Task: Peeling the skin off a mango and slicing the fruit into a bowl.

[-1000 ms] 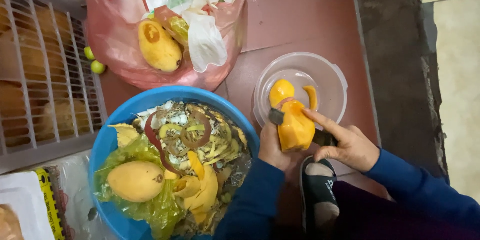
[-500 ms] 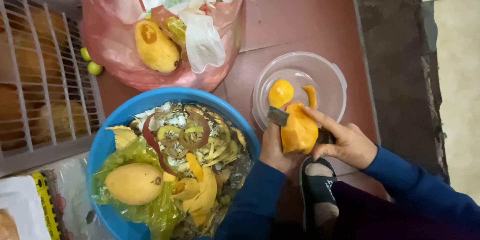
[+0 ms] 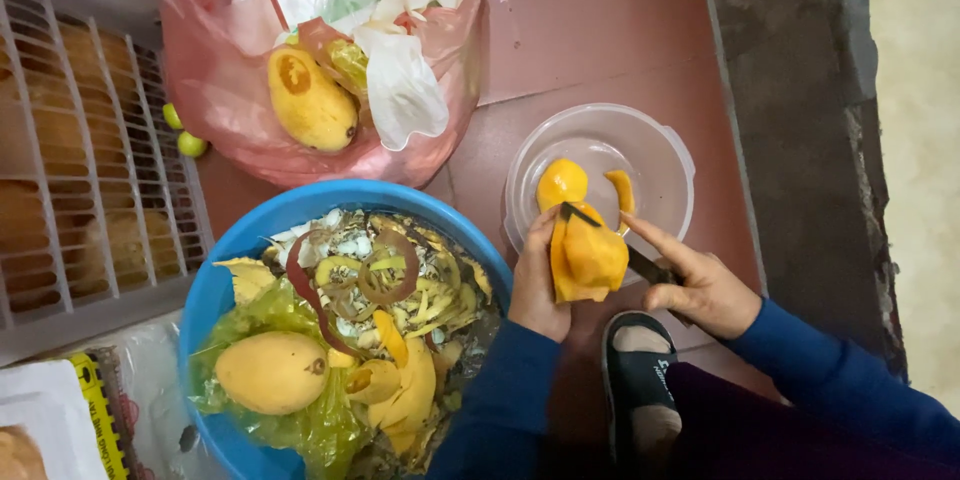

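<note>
Now peeling: left hand gripping mango over clear bowl, right hand closed on knife, prob. mid-cut; next needs steady slicing w/ fingers clear.

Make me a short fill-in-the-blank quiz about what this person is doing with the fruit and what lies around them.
1. The left hand holds a peeled mango while the right hand holds a ____.
2. The hands work over a clear plastic ____ holding mango pieces.
3. The peels lie in a big ____ basin.
4. Another cut mango sits inside a pink plastic ____.

Missing words: knife; bowl; blue; bag
</note>
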